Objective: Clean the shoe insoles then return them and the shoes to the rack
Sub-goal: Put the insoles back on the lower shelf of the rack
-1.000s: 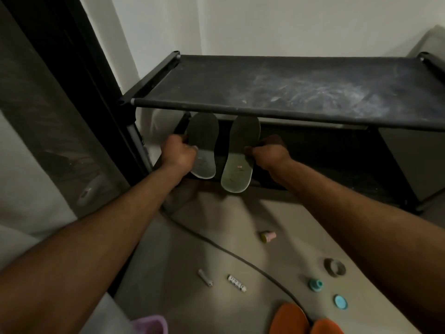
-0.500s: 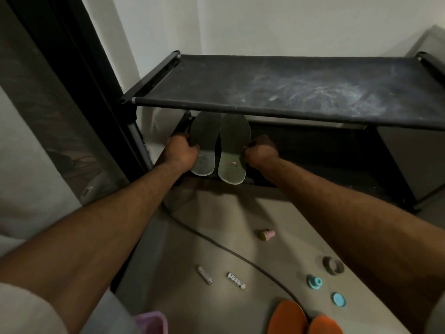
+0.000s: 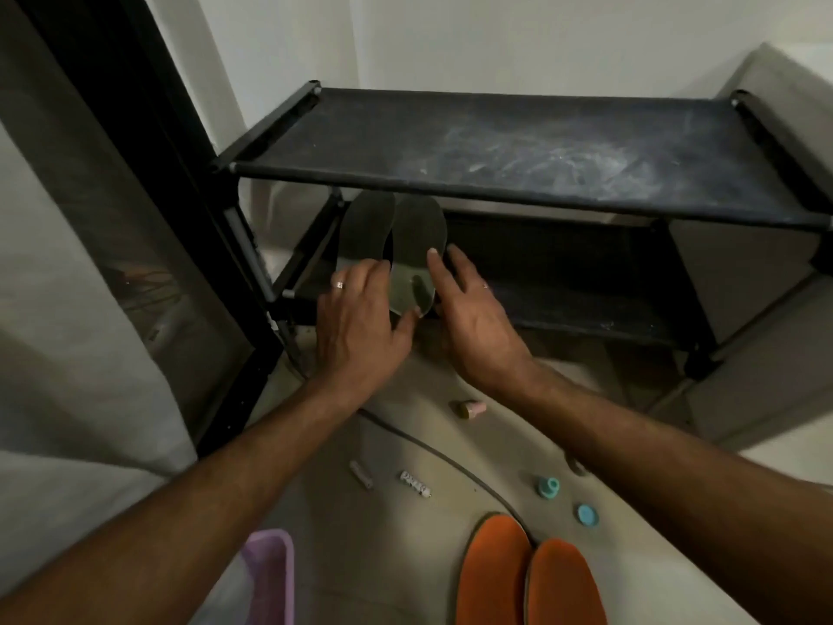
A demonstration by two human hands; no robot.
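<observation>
Both hands, left (image 3: 356, 322) and right (image 3: 469, 318), have let go, fingers now spread flat over the grey insoles (image 3: 417, 245).

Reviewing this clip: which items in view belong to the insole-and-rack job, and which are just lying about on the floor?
Part of the job:
- grey insoles on the lower shelf
- orange insoles on the floor
- shoe rack
- left hand and right hand, fingers spread over the grey pair

Lying about:
- pink cap
- two teal caps
- two small tubes
- cable
- purple tub

Black cable (image 3: 432, 448) across the floor, pink cap (image 3: 471, 409), two teal caps (image 3: 548, 486), lilac tub (image 3: 270, 575), two small tubes (image 3: 414, 483)
</observation>
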